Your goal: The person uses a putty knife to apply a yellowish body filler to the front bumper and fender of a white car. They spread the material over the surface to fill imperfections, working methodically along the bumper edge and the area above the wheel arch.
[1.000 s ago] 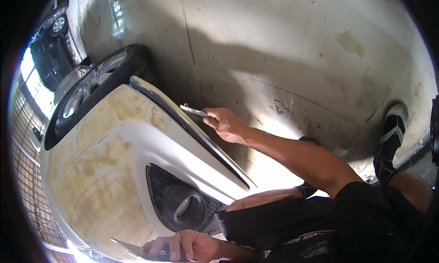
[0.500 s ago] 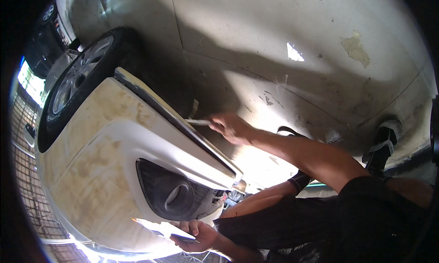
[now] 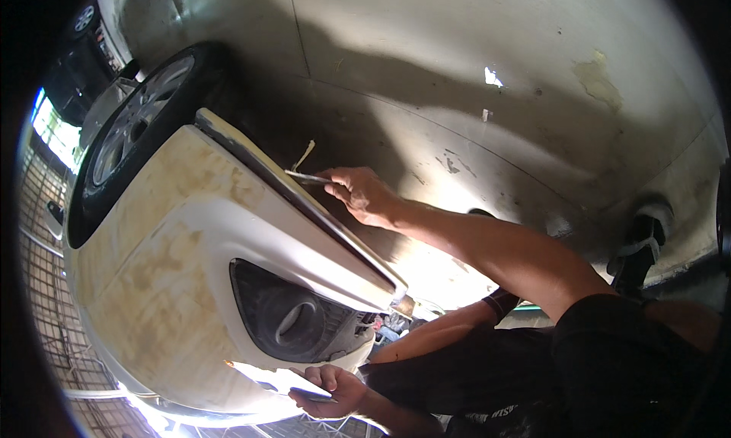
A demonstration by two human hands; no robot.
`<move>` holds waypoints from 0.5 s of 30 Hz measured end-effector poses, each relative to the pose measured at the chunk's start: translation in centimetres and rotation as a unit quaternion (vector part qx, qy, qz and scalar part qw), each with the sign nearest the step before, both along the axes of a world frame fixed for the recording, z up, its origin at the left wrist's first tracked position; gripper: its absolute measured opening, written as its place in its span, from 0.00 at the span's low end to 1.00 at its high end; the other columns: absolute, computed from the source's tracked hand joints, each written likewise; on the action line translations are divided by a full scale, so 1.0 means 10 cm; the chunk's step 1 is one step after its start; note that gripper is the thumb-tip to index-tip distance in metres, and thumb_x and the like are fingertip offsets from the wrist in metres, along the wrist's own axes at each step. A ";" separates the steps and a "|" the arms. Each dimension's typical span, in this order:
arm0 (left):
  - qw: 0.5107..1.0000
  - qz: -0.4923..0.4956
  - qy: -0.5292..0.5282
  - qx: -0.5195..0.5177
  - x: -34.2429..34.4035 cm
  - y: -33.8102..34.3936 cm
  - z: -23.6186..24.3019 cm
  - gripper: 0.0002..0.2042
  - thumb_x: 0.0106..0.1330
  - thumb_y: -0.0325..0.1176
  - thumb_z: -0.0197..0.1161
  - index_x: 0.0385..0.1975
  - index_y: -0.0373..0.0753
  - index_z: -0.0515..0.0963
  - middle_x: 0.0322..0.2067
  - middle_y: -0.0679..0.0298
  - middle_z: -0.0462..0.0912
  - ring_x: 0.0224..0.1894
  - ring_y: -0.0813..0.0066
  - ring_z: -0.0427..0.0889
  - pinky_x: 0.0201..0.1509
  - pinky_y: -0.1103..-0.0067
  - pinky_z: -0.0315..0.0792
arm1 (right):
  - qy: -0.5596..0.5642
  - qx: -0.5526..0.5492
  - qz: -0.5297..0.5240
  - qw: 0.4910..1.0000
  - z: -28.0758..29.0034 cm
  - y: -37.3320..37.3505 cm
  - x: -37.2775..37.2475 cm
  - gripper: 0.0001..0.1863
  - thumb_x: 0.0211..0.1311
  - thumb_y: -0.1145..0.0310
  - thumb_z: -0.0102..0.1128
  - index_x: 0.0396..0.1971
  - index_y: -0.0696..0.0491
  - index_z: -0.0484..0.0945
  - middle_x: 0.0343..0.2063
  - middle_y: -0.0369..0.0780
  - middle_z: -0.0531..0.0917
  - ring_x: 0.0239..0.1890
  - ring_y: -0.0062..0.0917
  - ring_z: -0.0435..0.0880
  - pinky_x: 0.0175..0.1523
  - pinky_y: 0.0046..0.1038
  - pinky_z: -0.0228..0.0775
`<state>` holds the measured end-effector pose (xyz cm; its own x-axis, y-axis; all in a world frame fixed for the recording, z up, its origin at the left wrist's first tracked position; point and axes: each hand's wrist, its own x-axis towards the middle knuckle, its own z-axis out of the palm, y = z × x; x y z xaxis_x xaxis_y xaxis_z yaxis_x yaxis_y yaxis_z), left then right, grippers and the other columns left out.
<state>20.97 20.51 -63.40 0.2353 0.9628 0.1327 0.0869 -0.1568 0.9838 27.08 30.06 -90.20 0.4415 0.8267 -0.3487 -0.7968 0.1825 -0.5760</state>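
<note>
A white car bumper [image 3: 152,286] with smeared beige-yellow patches fills the left side. My right hand [image 3: 362,194] is closed round a thin, flat spreader-like tool [image 3: 308,178], its tip at the bumper's long lower edge [image 3: 266,183]. Just beyond that tip a thin yellowish strip [image 3: 306,155] stands out; I cannot tell whether it is attached. Lower down, my left hand [image 3: 331,392] grips a flat, thin plate [image 3: 278,379], bright with glare and orange at its far corner. It is held in front of the bumper, below the black fog-light recess [image 3: 293,324].
Behind the bumper is a black tyre with a silver wheel [image 3: 141,122]. Stained concrete floor [image 3: 457,50] spreads across the top. My shoe [image 3: 640,244] is at the right, and my bare leg [image 3: 434,333] bends near the bumper's end. Another dark car [image 3: 68,80] stands far left.
My right hand and the tool have shifted up and left along the bumper edge. The yellowish strip now shows near the tool's tip. My left hand has barely moved with its plate.
</note>
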 end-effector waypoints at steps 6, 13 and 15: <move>1.000 0.024 0.012 -0.012 -0.39 0.06 0.11 0.22 0.72 0.46 0.40 0.41 0.34 0.77 0.28 0.57 0.79 0.28 0.74 0.77 0.22 0.84 0.76 | 0.039 0.030 0.041 0.998 -0.15 0.28 0.10 0.12 0.66 0.72 0.52 0.48 0.52 0.77 0.33 0.41 0.83 0.35 0.21 0.76 0.43 0.24 0.68; 0.995 -0.083 0.031 -0.034 -0.63 0.17 0.23 0.15 0.69 0.39 0.47 0.48 0.38 0.70 0.49 0.60 0.72 0.28 0.79 0.66 0.23 0.87 0.68 | -0.008 0.010 0.017 1.000 -0.02 0.20 0.24 0.11 0.65 0.71 0.50 0.44 0.53 0.78 0.35 0.50 0.81 0.37 0.43 0.80 0.43 0.38 0.70; 0.996 -0.067 0.032 -0.045 -0.56 0.15 0.21 0.14 0.68 0.38 0.48 0.49 0.39 0.69 0.53 0.60 0.70 0.28 0.79 0.65 0.24 0.87 0.67 | -0.060 0.003 0.000 0.998 -0.06 0.32 0.27 0.10 0.65 0.70 0.50 0.42 0.53 0.78 0.34 0.51 0.81 0.37 0.46 0.79 0.42 0.40 0.70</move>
